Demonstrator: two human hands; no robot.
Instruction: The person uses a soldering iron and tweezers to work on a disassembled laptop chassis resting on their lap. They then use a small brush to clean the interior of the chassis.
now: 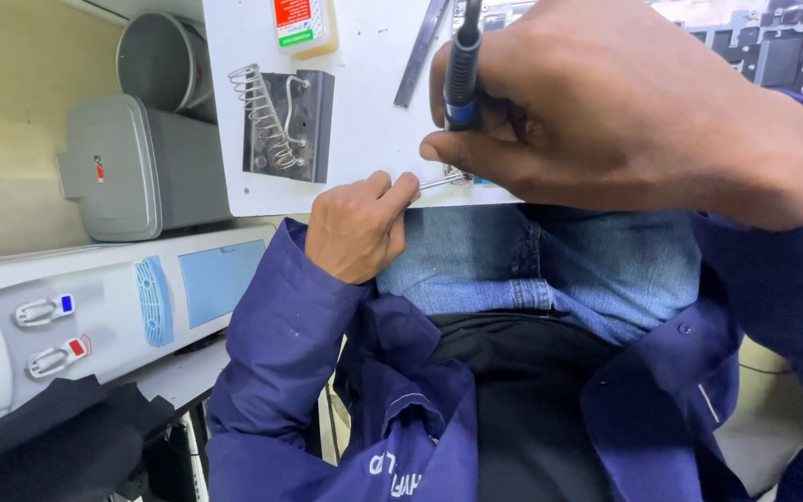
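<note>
- Hands work at the near edge of a white table [364, 112], above a lap in blue jeans [550, 270].
- The right hand [625, 112] is closed round a dark pen-shaped tool with a blue band [463, 70], held nearly upright, thumb and fingers wrapped about its barrel.
- The tool's lower end is hidden behind the thumb, so its tip cannot be made out.
- The left hand [360, 226] is curled into a loose fist at the table's edge, thumb and forefinger pinching a thin silvery rod [442, 181], possibly tweezers; the view is too poor to be sure.
- That rod lies nearly level and points right, its far end just under the right thumb.
- Both sleeves are dark blue, and an open jacket [401, 409] of the same colour hangs over the lap.
- On the table, well left of the hands, a coiled wire stand on a dark base [285, 121].
- Beyond it stands a bottle with an amber body and a label [304, 26].
- A flat dark strip [420, 56] lies slantwise beside the tool.
- At the far left sit a grey lidded bin [132, 167] and a white water dispenser [95, 316].
</note>
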